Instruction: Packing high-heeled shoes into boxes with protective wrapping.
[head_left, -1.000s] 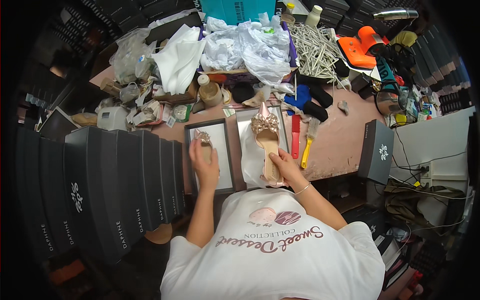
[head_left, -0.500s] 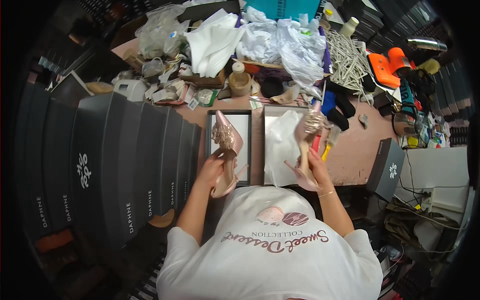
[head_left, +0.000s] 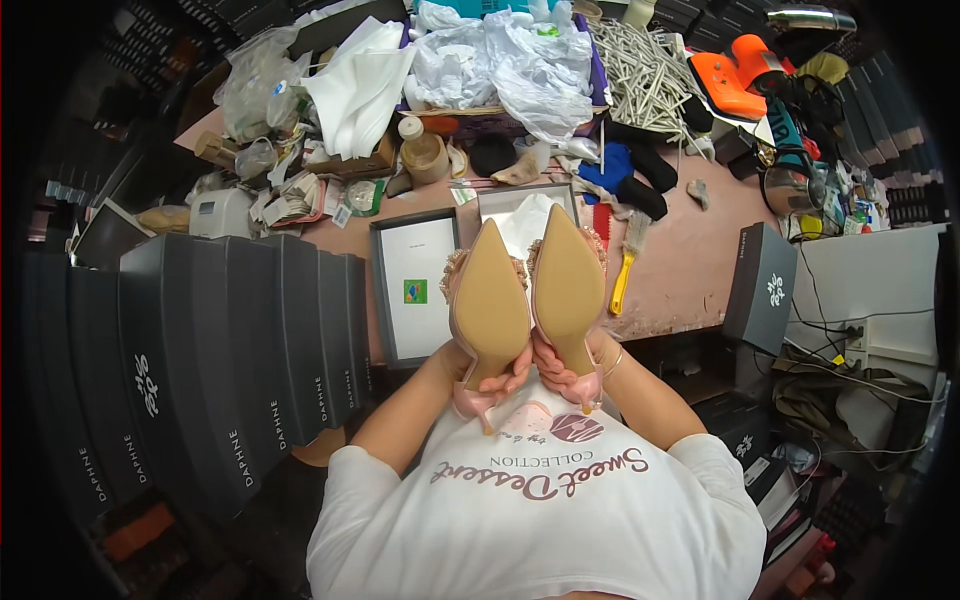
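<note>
Two pink high-heeled shoes are held up side by side close to my chest, soles facing up and pointed toes away from me. My left hand (head_left: pixel 505 372) is closed around the left high-heeled shoe (head_left: pixel 488 298), its fingers showing at the narrow arch. Around the right high-heeled shoe (head_left: pixel 570 290), my right hand (head_left: pixel 553 362) is closed in the same way. Beaded ornaments peek out past the edges of both tan soles. Behind the shoes lies an open box (head_left: pixel 512 200) with white tissue paper (head_left: pixel 526 222), partly hidden. A shallow grey box lid (head_left: pixel 385 300) lies to its left.
Dark shoe boxes (head_left: pixel 200 350) stand in a row at the left. A yellow-handled brush (head_left: pixel 622 280) lies right of the shoes. Another dark box (head_left: pixel 765 290) sits at the table's right edge. Bags, a bottle (head_left: pixel 424 155) and a heap of pale sticks (head_left: pixel 645 85) crowd the back.
Both shoes have come together from apart and been turned, so their soles now face up. My hands have drawn in close to my chest. The whole view has shifted slightly.
</note>
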